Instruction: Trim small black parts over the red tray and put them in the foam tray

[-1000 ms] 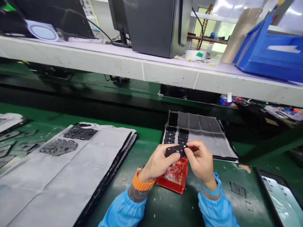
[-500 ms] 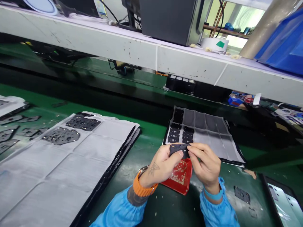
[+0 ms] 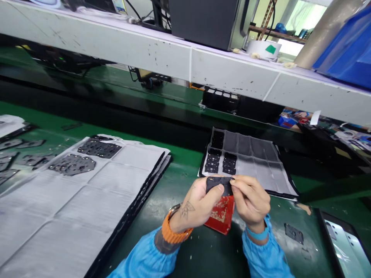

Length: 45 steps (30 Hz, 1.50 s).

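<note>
Barely any change from half a second ago; left hand (image 3: pixel 199 202) still wrapped round the black plate (image 3: pixel 213 182), up near the red tray (image 3: pixel 216 227); right hand (image 3: pixel 251 199) nearly closed, fingertips pinching its right end; that end's probably unfinished

I'd call the small, flat black plate (image 3: pixel 219 180) I hold dull-faced plastic, though it shows too small for me to be sure. The shallow red tray (image 3: pixel 218 227) is smooth, glossy plastic. My bright blue gathered sleeves (image 3: pixel 147 255) are thin, crinkled cloth; my chunky orange watch strap (image 3: pixel 173 231) looks matt and rubbery. The long dark-green worktop (image 3: pixel 160 193) has a smooth sheen, and the pale green rectangular panels (image 3: pixel 340 247) gleam like glass.
</note>
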Motion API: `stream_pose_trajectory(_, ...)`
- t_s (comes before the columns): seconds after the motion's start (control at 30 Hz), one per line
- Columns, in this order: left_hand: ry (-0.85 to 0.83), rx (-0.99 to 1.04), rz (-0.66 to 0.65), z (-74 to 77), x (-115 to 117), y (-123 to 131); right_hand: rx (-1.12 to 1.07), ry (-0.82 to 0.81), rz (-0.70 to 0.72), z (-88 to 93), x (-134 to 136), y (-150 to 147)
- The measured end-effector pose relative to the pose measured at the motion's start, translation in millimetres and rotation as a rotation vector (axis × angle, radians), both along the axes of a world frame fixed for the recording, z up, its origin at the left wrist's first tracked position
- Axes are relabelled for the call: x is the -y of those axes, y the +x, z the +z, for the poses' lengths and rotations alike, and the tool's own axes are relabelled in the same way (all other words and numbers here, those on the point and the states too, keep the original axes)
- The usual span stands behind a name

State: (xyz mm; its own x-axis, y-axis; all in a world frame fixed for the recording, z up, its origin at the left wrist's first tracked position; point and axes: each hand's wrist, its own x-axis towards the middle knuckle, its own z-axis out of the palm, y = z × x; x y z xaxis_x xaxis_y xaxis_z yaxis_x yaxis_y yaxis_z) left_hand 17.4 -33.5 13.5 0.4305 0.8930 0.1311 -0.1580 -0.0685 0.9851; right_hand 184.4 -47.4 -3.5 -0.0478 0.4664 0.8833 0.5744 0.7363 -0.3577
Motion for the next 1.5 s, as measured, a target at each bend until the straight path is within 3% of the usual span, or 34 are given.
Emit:
stream_pose_trajectory(0.2,-0.011,0.027,0.002,-8.1,1.9,-0.4,-0.009,0.003,-0.001,1.5,0.7,-2.3)
stream_pose_trajectory(0.3,-0.005,0.003,-0.009,-5.4,-0.4,-2.8,-0.014,-0.050,0.041,3.5,2.8,-1.4)
stream_pose_trajectory(0.5,0.235,-0.241,0.090,13.0,-11.8,-19.4,-0.134,-0.420,0.283,6.4,6.3,8.2)
stream_pose_trajectory(0.6,0.303,-0.394,0.119,14.9,-17.1,-26.0,-0.124,-0.504,0.246,7.1,4.7,11.1)
stream_pose_trajectory(0.7,0.345,-0.451,0.122,12.5,-19.3,-26.2,-0.099,-0.470,0.139,7.5,1.9,9.0)
stream_pose_trajectory(0.8,0.381,-0.423,0.118,10.5,-18.6,-22.8,0.003,-0.317,0.068,8.0,-1.1,4.7)
stream_pose_trajectory(0.93,0.403,-0.372,0.164,9.2,-17.4,-21.6,0.130,-0.140,0.080,11.3,-3.3,3.4)
stream_pose_trajectory(1.1,0.450,-0.366,0.201,8.5,-17.9,-23.9,0.041,-0.199,0.177,14.7,1.4,8.4)
stream_pose_trajectory(1.5,0.654,-0.408,0.093,-0.3,-7.3,-2.9,0.089,-0.086,0.089,14.7,11.4,-6.8)
